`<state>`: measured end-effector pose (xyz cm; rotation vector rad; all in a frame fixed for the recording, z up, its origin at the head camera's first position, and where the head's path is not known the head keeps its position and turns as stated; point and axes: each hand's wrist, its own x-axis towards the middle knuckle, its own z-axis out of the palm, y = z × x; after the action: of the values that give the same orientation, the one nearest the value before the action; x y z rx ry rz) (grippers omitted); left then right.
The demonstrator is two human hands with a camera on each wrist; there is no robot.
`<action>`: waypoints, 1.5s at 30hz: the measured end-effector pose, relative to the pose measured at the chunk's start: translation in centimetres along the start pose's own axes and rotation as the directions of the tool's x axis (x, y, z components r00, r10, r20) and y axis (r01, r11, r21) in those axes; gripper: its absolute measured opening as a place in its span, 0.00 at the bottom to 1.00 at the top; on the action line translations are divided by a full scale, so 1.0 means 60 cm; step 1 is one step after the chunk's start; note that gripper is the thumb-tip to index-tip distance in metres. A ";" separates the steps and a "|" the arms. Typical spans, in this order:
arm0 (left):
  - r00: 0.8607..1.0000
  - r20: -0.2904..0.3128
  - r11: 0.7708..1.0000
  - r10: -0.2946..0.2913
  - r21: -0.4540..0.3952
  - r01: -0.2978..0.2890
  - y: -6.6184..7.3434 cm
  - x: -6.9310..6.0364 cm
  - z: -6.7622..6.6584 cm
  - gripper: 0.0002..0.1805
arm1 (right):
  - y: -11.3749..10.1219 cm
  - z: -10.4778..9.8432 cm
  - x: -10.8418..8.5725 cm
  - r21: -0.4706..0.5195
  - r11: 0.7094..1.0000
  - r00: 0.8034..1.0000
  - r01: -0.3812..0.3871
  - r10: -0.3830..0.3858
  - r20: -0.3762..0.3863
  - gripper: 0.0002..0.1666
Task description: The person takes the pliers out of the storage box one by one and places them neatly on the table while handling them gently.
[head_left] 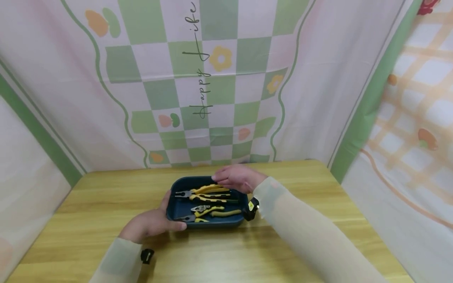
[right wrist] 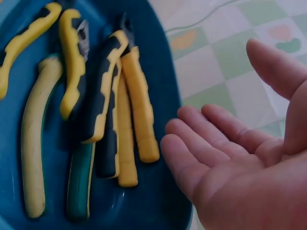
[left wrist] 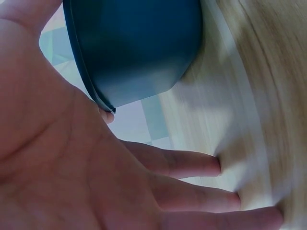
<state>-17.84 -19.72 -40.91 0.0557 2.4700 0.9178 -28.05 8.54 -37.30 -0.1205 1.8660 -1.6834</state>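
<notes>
We record the left hand [head_left: 150,222] open at the tray's left end, thumb by the near corner; in its wrist view three fingers stretch straight past the wall. The right hand [head_left: 238,179] is also open, fingers straight, over the tray's far right corner; whether its fingertips touch the rim we cannot tell. The tray [head_left: 221,225] thus lies between both hands, on the table [head_left: 212,255]. Inside it, the pliers [head_left: 192,192] lie with handles mostly toward the right hand, some overlapping, so we cannot count them surely. A black wrist strap [head_left: 251,208] covers part of the tray's right end. The left wrist view shows only outer wall, cut off above; the right wrist view crops the tray at left and below. Behind stands a checked cloth [head_left: 230,90].
</notes>
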 end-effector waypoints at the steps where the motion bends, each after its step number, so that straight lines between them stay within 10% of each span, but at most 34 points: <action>1: 1.000 -0.002 1.000 0.004 0.003 -0.004 0.000 0.000 0.001 0.75 | 0.003 0.001 0.002 -0.035 0.999 1.000 0.000 0.000 -0.012 0.32; 17: 1.000 -0.016 1.000 0.004 0.003 -0.004 0.005 -0.003 0.003 0.75 | -0.002 0.019 0.009 -0.561 0.825 0.992 -0.066 -0.007 -0.127 0.32; 30: 1.000 0.002 0.999 0.026 -0.028 -0.025 0.001 -0.001 0.002 0.73 | -0.015 0.046 0.018 -0.907 0.422 0.999 0.008 -0.050 -0.015 0.17; 45: 1.000 -0.017 1.000 0.004 -0.011 -0.004 0.002 -0.003 0.001 0.74 | -0.003 0.059 0.024 -0.948 0.317 0.999 0.018 0.022 0.026 0.32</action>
<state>-17.67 -19.60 -40.80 0.0489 2.4812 0.9378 -27.52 4.77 -37.65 -0.6221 2.5764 -0.2827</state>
